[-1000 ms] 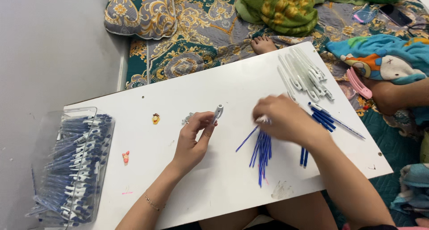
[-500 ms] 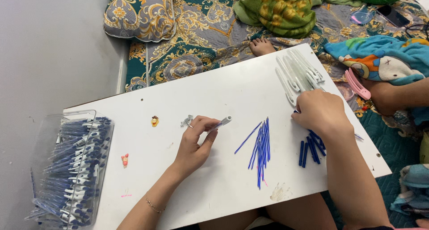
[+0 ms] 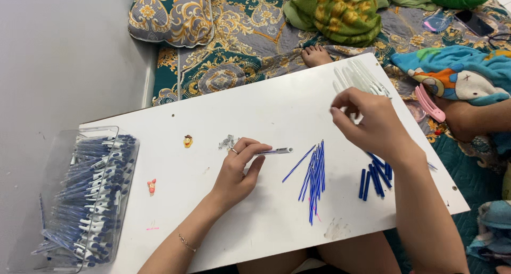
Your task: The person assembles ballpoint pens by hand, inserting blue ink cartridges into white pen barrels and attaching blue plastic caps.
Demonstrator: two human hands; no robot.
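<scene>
Resting on patterned bedding (image 3: pixel 234 18), white board (image 3: pixel 266 109)

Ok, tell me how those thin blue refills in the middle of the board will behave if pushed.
The blue refills look thin and round, so they would probably roll or scatter on the smooth white board. They lie loose in a fan, so likely light. Being so slender, they may flex slightly.

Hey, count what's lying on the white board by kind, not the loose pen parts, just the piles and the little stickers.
Refill pile: 1
Blue cap pile: 1
Clear barrel pile: 1
Small stickers: 2
Spring cluster: 1
Total: 6
</scene>
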